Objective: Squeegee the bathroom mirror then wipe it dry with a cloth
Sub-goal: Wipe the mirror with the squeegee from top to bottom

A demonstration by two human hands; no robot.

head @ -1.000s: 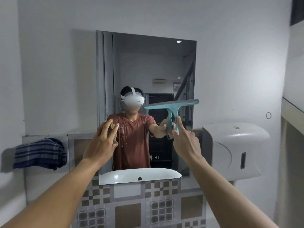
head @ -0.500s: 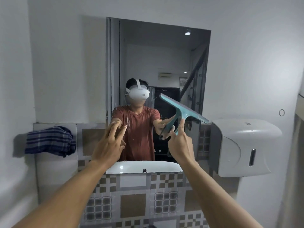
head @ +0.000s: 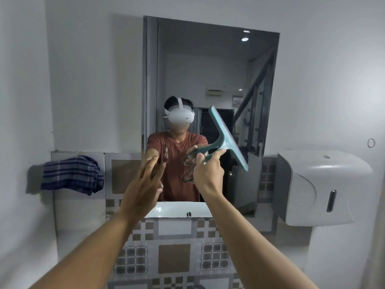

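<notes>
A tall rectangular mirror (head: 208, 65) hangs on the white wall ahead and reflects a person in a red shirt. My right hand (head: 208, 174) grips the handle of a teal squeegee (head: 228, 140), whose blade is steeply tilted with its top end to the left, in front of the mirror's lower right part. My left hand (head: 143, 188) is raised by the mirror's lower left corner with its fingers straight and spread, holding nothing. A blue striped cloth (head: 71, 175) lies folded on a ledge to the left of the mirror.
A white paper dispenser (head: 318, 186) is mounted on the wall right of the mirror. Patterned grey and brown tiles (head: 175, 259) cover the wall below it. A small ring hook (head: 371, 142) sits on the right wall.
My right hand has turned the squeegee from level to steeply tilted, its left end rising. My left hand's fingers have straightened. The view has moved closer and lower, so the mirror appears larger.
</notes>
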